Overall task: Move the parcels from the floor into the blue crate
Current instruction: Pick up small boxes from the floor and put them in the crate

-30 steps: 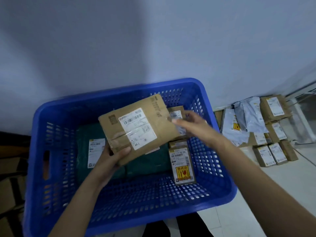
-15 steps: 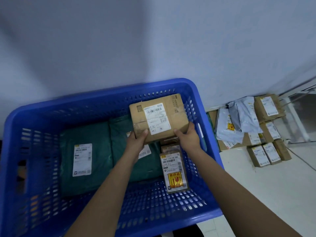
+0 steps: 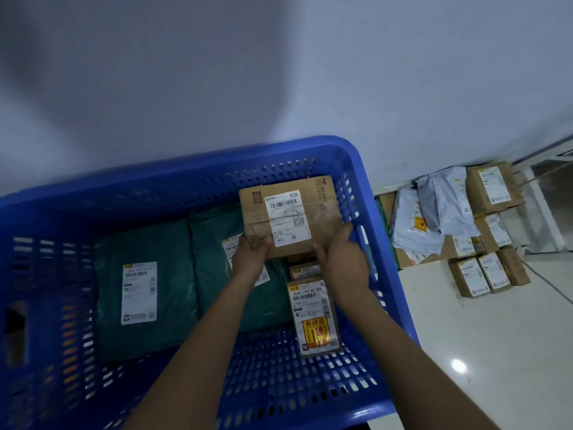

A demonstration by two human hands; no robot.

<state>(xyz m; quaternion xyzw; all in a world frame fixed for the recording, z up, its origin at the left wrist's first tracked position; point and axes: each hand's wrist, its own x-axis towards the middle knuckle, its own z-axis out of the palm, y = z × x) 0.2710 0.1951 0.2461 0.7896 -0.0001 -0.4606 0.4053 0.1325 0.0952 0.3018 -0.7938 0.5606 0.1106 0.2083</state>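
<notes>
A brown cardboard parcel [image 3: 290,218] with a white label sits in the far right corner of the blue crate [image 3: 393,274], over smaller boxes. My left hand [image 3: 251,252] grips its near left corner and my right hand [image 3: 339,259] grips its near right edge. Inside the crate lie two green mailer bags [image 3: 145,290], a small box with a yellow and red sticker [image 3: 313,318] and another small box [image 3: 305,270]. Several parcels [image 3: 493,193] remain on the floor to the right.
The floor pile holds brown boxes [image 3: 479,276] and grey poly bags [image 3: 446,206] against a white wall [image 3: 279,72]. White tiled floor [image 3: 496,352] lies right of the crate. A thin cable [image 3: 548,283] runs across the floor.
The brown parcel has gone from tilted above the crate's middle to the far right corner, lower and flatter. Both hands now hold its near edge.
</notes>
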